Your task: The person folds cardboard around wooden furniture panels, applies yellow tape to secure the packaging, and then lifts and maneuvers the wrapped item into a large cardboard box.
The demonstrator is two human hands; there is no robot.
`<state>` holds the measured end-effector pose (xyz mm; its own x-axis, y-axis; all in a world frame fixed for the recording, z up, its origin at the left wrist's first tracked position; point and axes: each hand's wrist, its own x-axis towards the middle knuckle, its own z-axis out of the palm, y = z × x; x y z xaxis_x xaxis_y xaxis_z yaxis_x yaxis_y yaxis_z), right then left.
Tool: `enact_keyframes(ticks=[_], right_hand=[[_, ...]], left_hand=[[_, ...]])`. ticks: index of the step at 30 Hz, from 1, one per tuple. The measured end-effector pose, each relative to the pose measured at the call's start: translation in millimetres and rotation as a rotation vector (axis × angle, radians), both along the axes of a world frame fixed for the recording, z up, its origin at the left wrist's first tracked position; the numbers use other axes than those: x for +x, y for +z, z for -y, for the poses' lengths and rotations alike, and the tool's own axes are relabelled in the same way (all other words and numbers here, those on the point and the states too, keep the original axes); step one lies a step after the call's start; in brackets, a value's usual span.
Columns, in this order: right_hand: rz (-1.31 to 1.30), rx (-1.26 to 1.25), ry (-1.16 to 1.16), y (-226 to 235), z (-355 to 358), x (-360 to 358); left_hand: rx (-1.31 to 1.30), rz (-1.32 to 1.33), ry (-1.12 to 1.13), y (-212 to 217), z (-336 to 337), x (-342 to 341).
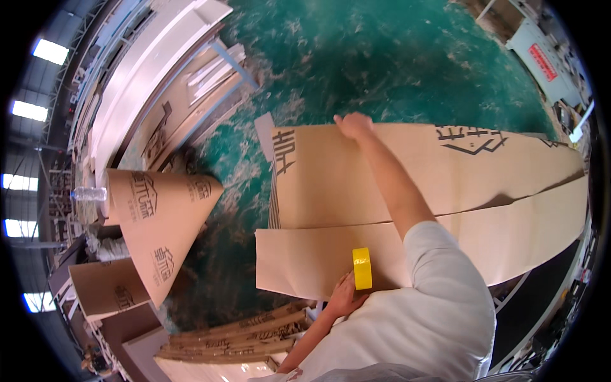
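Observation:
A large brown cardboard sheet point(356, 181) with dark printing lies folded over a stack in front of me. My right hand point(354, 125) reaches across it, fingers closed at its far edge. A nearer cardboard flap point(299, 258) runs along the side close to my body, overlapping the larger sheet. By this flap my left hand point(344, 297) is closed at the lower left side of a roll of yellow tape point(362, 268). Part of the left hand's grip is hidden by the roll.
Left stands a cone-shaped bent cardboard sheet point(162, 223), with a plastic bottle point(89, 193) beside it. Below are stacked flat cardboard packs point(235, 337). A blue-framed rack point(213, 108) with boards stands far left, a pale cabinet point(541, 60) far right. The floor point(382, 57) is green and scuffed.

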<state>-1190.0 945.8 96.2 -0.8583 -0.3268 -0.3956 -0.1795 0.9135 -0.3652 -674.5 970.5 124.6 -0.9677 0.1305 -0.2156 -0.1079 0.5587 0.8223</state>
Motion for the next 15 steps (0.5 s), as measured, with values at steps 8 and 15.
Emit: enact_keyframes(ticks=[8, 15], right_hand=[[-0.111, -0.21, 0.041, 32.4, -86.0, 164.8], [-0.167, -0.683, -0.981, 57.1, -116.4, 451.0]], left_hand=[[-0.061, -0.171, -0.414, -8.4, 52.9, -10.1], [-0.479, -0.444, -0.659, -12.8, 82.6, 66.6]])
